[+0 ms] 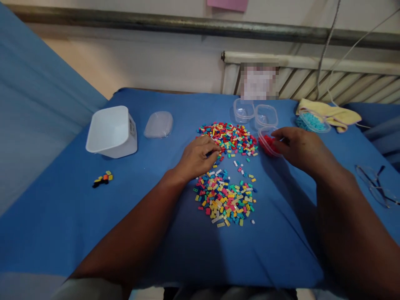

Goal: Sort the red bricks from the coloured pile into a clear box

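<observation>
Two heaps of small mixed-colour bricks lie on the blue cloth: a far heap and a near heap. My left hand rests palm down between them, fingertips curled at the far heap's left edge; I cannot tell if it pinches a brick. My right hand hovers over a small clear tub of red bricks, fingertips at its rim. Two empty clear tubs stand just behind.
A white scale-like box and a clear lid sit at the left. A few loose bricks lie nearer. A tub of teal bricks and a yellow cloth are at the right; glasses lie by the edge.
</observation>
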Demonstrator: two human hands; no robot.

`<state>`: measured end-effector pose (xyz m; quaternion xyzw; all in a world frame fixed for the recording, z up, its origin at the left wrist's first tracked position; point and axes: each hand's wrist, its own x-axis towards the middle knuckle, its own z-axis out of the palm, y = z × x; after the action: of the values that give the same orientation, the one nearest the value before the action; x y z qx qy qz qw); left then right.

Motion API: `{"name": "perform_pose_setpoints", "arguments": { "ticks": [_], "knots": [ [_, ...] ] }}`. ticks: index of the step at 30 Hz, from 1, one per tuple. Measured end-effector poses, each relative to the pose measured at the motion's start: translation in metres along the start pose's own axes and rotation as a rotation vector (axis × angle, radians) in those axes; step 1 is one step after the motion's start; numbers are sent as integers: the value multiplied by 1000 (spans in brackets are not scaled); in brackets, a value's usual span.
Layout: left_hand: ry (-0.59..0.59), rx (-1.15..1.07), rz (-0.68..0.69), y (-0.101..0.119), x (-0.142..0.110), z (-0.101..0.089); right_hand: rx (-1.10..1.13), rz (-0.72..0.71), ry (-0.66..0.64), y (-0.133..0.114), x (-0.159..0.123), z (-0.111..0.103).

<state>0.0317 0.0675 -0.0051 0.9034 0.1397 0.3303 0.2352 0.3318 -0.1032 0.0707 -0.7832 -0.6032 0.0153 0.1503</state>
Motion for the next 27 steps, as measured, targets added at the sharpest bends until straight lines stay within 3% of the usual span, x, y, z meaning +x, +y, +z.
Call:
{"name": "perform_pose_setpoints", "arguments": {
  "ticks": [6,10,13,15,21,27],
  "knots": [
    [-108,174,47,0,-3,-1,114,6,314,31,-31,12],
    [-29,104,-3,1,-3,-3,271,249,455,61,-54,35],
    [5,88,-38,-1,-3,-4,419,489,467,76,-57,50],
    [-27,123,-24,-2,-4,-5,474,561,467,80,-54,55],
    [-150,254,19,-2,-2,-7,516,557,425,78,-49,53],
    [-145,244,112,1,-2,-9,529,544,405,84,-50,57]
  ]
}}
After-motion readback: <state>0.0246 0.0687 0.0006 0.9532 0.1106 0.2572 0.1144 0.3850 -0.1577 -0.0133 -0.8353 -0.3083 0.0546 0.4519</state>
